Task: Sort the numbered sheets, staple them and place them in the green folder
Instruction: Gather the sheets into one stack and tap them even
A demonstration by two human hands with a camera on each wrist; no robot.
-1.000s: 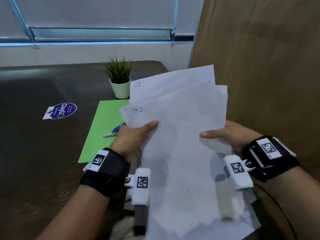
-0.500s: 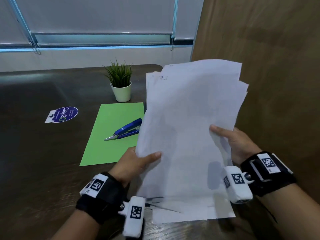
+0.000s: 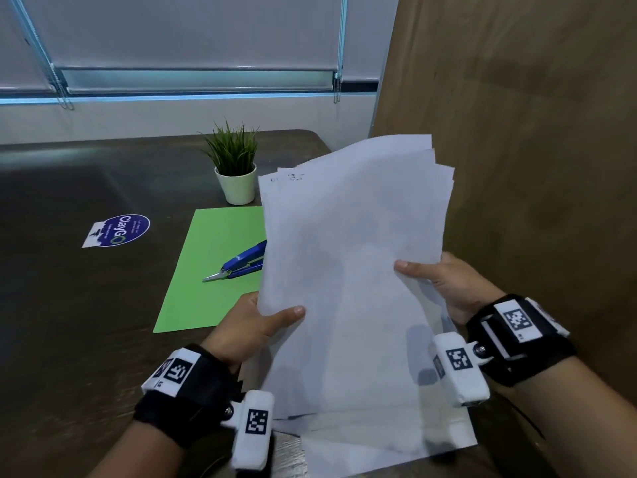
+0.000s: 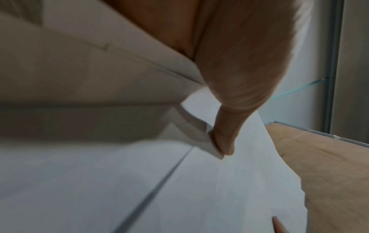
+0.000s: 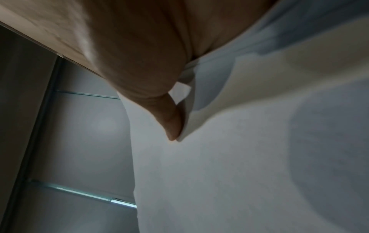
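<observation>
Head view, dark table (image 3: 86, 322), wood panel (image 3: 534, 132), lowered blinds (image 3: 189, 29)

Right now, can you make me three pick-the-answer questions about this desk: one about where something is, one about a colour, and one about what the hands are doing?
1. Where does the stapler lie?
A. on the green folder
B. inside the plant pot
C. on the sticker

2. What colour is the stapler?
A. red
B. blue
C. yellow

3. What are the hands doing with the sheets?
A. both hold them up
B. only one touches them
C. they press them flat on the table

Answers: 1 A, the stapler rests on the folder's green surface. 2 B, its body is blue with a metal tip. 3 A, the left hand and right hand each grip a side edge.
</observation>
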